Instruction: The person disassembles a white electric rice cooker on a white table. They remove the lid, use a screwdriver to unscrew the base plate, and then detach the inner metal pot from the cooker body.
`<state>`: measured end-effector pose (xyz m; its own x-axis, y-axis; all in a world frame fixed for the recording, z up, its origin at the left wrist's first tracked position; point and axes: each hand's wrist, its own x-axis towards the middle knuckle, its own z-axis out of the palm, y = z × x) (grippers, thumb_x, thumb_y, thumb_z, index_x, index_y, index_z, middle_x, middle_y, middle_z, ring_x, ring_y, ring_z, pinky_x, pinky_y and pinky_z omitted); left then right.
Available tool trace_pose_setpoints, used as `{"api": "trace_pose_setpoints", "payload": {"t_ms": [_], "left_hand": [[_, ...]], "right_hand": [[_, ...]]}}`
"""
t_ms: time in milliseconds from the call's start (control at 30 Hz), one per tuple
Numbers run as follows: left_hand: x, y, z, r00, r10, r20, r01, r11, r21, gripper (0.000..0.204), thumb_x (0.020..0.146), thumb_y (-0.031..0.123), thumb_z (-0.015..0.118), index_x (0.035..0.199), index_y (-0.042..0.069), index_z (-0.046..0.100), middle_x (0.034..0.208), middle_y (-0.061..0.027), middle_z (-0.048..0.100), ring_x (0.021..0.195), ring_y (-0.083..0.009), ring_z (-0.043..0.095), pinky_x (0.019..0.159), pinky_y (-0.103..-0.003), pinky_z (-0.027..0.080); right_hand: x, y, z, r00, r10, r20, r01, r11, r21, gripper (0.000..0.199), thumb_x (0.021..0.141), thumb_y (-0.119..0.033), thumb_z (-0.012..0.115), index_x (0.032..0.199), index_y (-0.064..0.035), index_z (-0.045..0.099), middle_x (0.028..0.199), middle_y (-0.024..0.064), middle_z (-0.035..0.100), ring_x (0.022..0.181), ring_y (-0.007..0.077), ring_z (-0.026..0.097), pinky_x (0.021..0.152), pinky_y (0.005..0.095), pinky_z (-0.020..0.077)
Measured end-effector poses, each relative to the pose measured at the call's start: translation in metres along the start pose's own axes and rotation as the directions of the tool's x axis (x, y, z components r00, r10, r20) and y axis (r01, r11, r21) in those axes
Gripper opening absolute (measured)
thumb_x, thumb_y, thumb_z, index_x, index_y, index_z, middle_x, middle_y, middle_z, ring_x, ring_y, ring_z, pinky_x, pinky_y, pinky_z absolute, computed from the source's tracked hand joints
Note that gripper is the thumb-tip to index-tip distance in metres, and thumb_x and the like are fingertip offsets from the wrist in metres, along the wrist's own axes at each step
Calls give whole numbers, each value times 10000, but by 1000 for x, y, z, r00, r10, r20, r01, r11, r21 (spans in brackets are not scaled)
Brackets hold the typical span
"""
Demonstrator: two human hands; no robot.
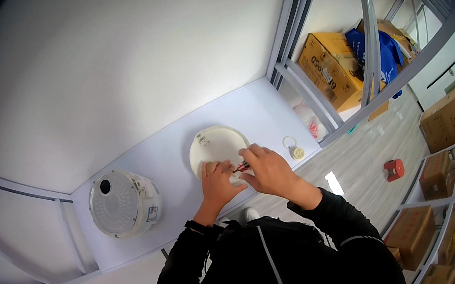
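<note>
A round white cover with a raised rim (211, 144) lies on the white table, with a few dark marks near its far left edge. My right hand (270, 174) is closed around the red-and-black handle of a small screwdriver (242, 166), which points left over the cover's near part. Its tip is too small to make out. Resting on the near left part of the cover is my left hand (219, 182), its fingers stretched and the thumb apart, close to the screwdriver's tip.
A white drum-shaped appliance (125, 203) stands at the table's left. On the right lie a white ring (290, 142) and a small yellowish round part (297, 153). A grey metal frame (314, 95) borders the table's right end. Beyond are cardboard boxes (331, 72) and a red stool (394, 170).
</note>
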<state>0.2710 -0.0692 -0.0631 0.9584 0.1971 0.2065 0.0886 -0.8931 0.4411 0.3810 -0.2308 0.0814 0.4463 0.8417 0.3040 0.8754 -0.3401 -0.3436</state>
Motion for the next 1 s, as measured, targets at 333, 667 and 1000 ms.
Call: {"api": "trace_pose_setpoints", "payload": {"t_ms": [333,667,1000], "left_hand": [[2,-2,2,998,14,-57,-14,1000,14,736,631,567,921,1183,93,809,1340,-17,707,1289,-259,554,1257,-624,256],[3,3,-5,999,22,-37,-22,1000,4,675,640,547,934,1159,134,811,1266,-11,737,1278,-270,565,1210,-636,288],[5,1,-8,999,-10,33,10,1000,-16,714,641,563,918,1165,89,813,1333,-8,705,1315,-255,545,1256,-626,247]], "right_hand": [[-3,6,5,988,-50,-145,84,968,235,378,937,-166,747,1247,-8,599,960,212,692,715,398,701,608,453,565],[4,13,-7,960,-275,-49,279,950,138,348,913,-169,785,1198,-34,638,944,202,680,806,397,707,688,466,584],[0,16,0,993,-112,40,109,991,79,422,887,-129,795,1255,-14,621,1057,199,672,914,417,699,769,474,581]]}}
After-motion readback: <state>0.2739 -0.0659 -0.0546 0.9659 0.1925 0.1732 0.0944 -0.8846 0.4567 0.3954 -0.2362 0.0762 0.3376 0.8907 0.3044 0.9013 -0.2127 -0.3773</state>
